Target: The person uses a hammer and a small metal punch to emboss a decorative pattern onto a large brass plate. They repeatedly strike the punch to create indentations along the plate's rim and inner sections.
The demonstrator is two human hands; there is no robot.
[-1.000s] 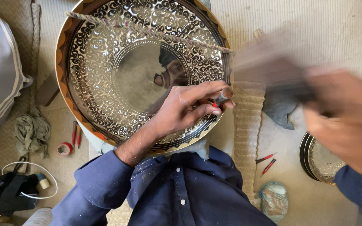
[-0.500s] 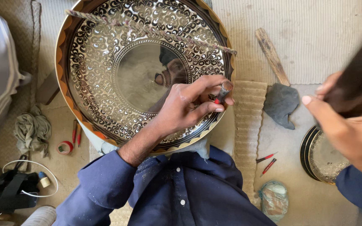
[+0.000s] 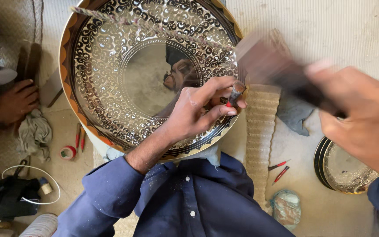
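Observation:
A large round metal tray (image 3: 110, 66) with a dense engraved scroll pattern and a plain mirror-like centre rests in front of me. My left hand (image 3: 200, 112) pinches a short metal chisel (image 3: 235, 93) upright against the tray's right rim. My right hand (image 3: 362, 120) grips a wooden-handled hammer (image 3: 270, 61), blurred with motion, its head just above and right of the chisel top. A twisted cord (image 3: 154, 28) lies across the tray's upper part.
Another person's hand (image 3: 16, 98) rests at the left by a grey rag (image 3: 33, 134). Red tape roll (image 3: 68, 152), red pencils (image 3: 279, 170), a smaller engraved plate (image 3: 345, 169), a plastic bag (image 3: 286, 208) and a cabled device (image 3: 9, 197) lie on the floor.
The right hand with the hammer swung out to the right and up, then back down toward the chisel. The left hand kept the chisel on the rim. Another person's hand came into view at left.

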